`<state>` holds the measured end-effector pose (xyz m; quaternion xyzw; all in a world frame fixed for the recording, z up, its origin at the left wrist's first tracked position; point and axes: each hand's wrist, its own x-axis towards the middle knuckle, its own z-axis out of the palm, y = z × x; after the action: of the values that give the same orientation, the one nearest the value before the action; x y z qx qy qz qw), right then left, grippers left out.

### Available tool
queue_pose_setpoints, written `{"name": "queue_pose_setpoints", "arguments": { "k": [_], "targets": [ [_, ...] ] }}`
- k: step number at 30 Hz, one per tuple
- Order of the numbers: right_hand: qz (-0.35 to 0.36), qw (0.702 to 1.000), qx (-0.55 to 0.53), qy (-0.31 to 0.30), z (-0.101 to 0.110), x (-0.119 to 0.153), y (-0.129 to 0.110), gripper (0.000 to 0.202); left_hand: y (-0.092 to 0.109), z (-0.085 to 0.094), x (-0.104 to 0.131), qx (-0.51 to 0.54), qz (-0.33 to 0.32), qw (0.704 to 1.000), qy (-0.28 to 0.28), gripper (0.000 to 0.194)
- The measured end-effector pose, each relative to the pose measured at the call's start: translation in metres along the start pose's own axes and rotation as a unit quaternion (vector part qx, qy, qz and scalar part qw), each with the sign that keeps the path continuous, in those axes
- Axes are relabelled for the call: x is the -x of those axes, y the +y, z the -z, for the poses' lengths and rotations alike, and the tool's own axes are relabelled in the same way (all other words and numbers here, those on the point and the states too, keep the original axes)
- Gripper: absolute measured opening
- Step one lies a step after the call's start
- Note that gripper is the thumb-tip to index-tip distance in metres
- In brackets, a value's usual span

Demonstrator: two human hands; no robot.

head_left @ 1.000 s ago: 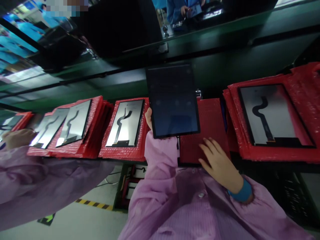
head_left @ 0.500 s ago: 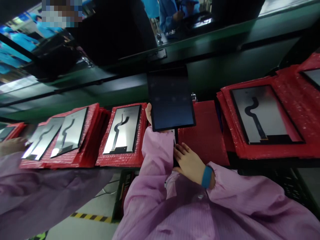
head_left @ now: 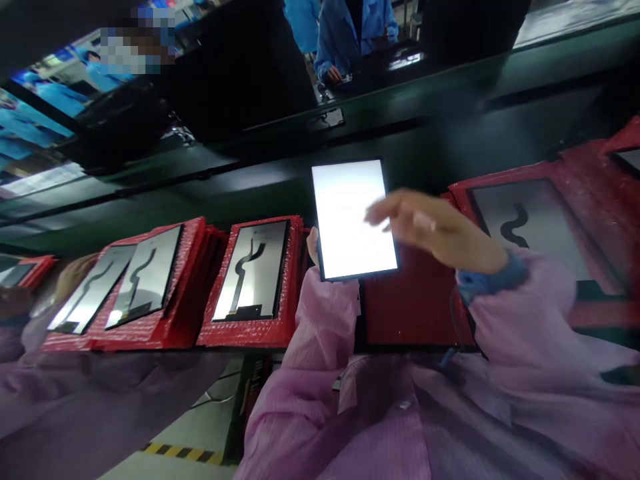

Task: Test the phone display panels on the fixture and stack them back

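A display panel (head_left: 350, 220), its face lit plain white inside a thin dark frame, is held up in front of me. My left hand (head_left: 313, 245) grips it from behind at the lower left; only part of that hand shows, the rest being covered by the panel. Over the panel's right side hovers my right hand (head_left: 433, 227), blurred by motion, with fingers stretched forward and nothing visible in them. Whether its fingertips touch the screen I cannot tell. Beneath that hand lies a flat red sheet (head_left: 410, 300) on the bench.
To the left, a display panel (head_left: 253, 270) with a dark ribbon cable lies on red bubble bags (head_left: 295, 300); two more overlap farther left. Another panel (head_left: 545, 227) lies on red bags at right. A co-worker's hand (head_left: 73, 277) is at far left. People in blue work beyond the bench.
The panel's screen has gone from dark to bright white. My right hand has risen from below the panel to its right side. The co-worker's arm at left has shifted.
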<state>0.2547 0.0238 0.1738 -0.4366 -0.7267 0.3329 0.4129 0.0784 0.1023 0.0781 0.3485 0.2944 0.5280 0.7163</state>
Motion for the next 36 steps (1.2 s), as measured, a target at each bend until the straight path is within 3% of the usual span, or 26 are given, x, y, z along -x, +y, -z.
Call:
{"name": "queue_pose_setpoints", "arguments": {
  "k": [2,4,6,8,13,20,25,28,32,36],
  "targets": [
    [-0.050,0.976,0.022,0.211,-0.006,-0.013,0.044,0.057,-0.003,0.000,0.001,0.020,-0.011,1.000,-0.021,0.064],
    [-0.120,0.951,0.022,0.285,-0.019,-0.017,0.085,0.076,-0.004,-0.001,0.002,0.020,-0.007,1.000,-0.022,0.064],
    [-0.161,0.950,-0.010,0.266,-0.032,-0.012,0.112,0.081,-0.005,-0.004,0.004,0.006,0.002,1.000,-0.011,0.064],
    [-0.174,0.955,-0.034,0.237,-0.041,-0.005,0.123,0.079,-0.004,-0.008,0.007,0.004,0.018,1.000,-0.017,0.064],
    [-0.168,0.960,-0.043,0.220,-0.048,0.005,0.124,0.082,-0.006,-0.014,0.010,0.000,0.053,0.999,-0.005,0.066],
    [-0.147,0.962,-0.048,0.223,-0.051,0.007,0.118,0.086,-0.011,-0.005,0.005,0.033,0.057,0.998,0.021,0.064],
    [-0.148,0.965,-0.033,0.215,-0.052,0.011,0.119,0.089,-0.007,-0.001,0.007,0.028,0.086,0.995,-0.040,0.066],
    [-0.124,0.969,-0.013,0.215,-0.051,0.010,0.123,0.085,-0.009,0.003,0.005,0.030,0.087,0.995,-0.030,0.070],
    [-0.094,0.967,-0.001,0.238,-0.051,0.009,0.126,0.080,-0.014,0.010,-0.001,0.038,0.091,0.995,0.019,0.058],
    [-0.072,0.967,0.019,0.242,-0.050,0.012,0.134,0.076,-0.014,0.012,-0.003,0.091,0.117,0.989,0.002,0.052]
  ]
}}
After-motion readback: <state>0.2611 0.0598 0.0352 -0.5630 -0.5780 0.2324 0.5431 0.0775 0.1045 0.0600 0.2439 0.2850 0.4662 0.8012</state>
